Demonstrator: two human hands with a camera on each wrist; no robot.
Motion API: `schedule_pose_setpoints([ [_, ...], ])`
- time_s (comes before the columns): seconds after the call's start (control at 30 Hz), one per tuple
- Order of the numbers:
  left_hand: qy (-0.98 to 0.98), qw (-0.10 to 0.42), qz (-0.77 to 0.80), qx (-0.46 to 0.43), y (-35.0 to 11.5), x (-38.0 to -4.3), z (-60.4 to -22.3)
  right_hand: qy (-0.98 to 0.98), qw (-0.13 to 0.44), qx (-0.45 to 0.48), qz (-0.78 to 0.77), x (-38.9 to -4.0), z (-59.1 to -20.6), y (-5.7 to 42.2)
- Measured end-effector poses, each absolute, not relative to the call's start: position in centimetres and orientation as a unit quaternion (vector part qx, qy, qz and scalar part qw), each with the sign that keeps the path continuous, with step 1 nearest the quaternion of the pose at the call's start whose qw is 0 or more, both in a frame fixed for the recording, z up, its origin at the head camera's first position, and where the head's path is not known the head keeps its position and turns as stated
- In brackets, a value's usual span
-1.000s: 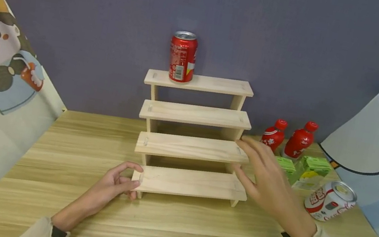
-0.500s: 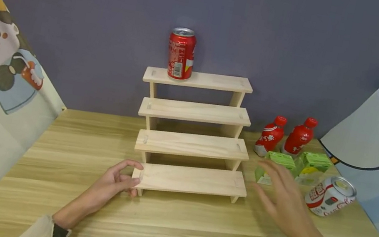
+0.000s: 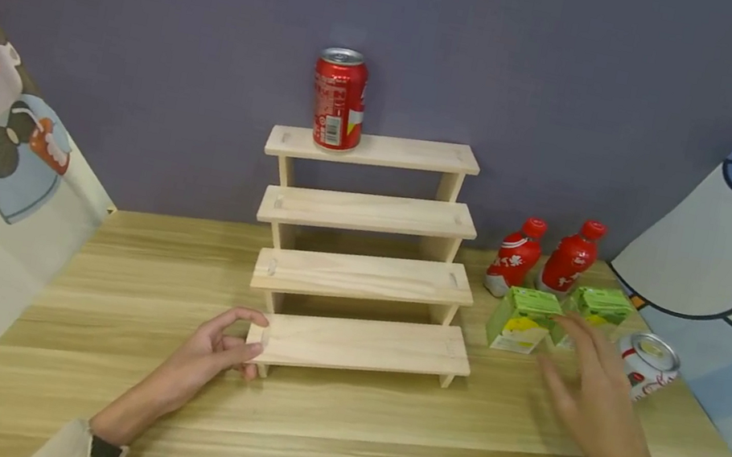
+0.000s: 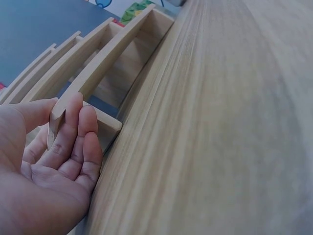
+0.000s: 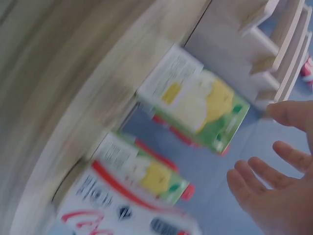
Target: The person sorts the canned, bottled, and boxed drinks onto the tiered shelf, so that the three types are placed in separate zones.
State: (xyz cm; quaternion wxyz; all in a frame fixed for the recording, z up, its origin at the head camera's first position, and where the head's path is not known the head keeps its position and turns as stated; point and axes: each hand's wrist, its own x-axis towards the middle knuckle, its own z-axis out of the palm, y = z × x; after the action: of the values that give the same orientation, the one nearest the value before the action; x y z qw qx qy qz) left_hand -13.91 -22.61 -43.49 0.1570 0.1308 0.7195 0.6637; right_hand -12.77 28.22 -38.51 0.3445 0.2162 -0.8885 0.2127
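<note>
My left hand (image 3: 209,352) pinches the left end of the lowest board of a four-step wooden display rack (image 3: 360,346); in the left wrist view its thumb and fingers lie on either side of that board's end. Over the table on the right, my right hand (image 3: 600,401) holds nothing, its fingers apart. Closest to its fingertips are two green drink cartons, a near one (image 3: 520,321) and a far one (image 3: 598,304). A white soda can (image 3: 649,364) stands just beyond the hand, partly hidden by it. On the rack's top board stands a red soda can (image 3: 338,101).
Two red bottles, one nearer the rack (image 3: 515,256) and one farther right (image 3: 570,256), stand behind the cartons. A dark grey wall (image 3: 203,69) rises behind the rack. Panels with cartoon prints flank the wooden table (image 3: 298,445).
My right hand has left the right side of the rack and moved right, toward the cartons and white can. My left hand keeps its hold on the lowest board.
</note>
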Motion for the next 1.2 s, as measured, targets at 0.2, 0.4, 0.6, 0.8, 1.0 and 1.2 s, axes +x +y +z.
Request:
schedule_pose_setpoints([
  [0.2, 0.722, 0.158, 0.662, 0.125, -22.8, -13.7, -43.5, -0.882, 0.374, 0.180, 0.222, -13.0, -38.7, 30.5],
  [0.4, 0.725, 0.159, 0.659, 0.122, -22.5, -13.8, -43.4, -0.878, 0.402, 0.151, 0.212, -12.8, -38.8, 32.1],
  [0.6, 0.724, 0.161, 0.659, 0.127, -22.5, -13.8, -43.4, -0.885, 0.413, 0.094, 0.192, -12.5, -38.7, 33.3],
  [0.8, 0.720, 0.161, 0.661, 0.137, -22.6, -13.7, -43.4, -0.907, 0.373, 0.014, 0.198, -12.1, -38.8, 34.1],
  [1.0, 0.719, 0.161, 0.662, 0.134, -22.6, -13.7, -43.4, -0.917, 0.351, -0.028, 0.187, -12.0, -38.7, 34.0],
  [1.2, 0.720, 0.160, 0.662, 0.135, -22.8, -13.8, -43.4, -0.933, 0.304, -0.053, 0.184, -12.2, -38.6, 34.0],
])
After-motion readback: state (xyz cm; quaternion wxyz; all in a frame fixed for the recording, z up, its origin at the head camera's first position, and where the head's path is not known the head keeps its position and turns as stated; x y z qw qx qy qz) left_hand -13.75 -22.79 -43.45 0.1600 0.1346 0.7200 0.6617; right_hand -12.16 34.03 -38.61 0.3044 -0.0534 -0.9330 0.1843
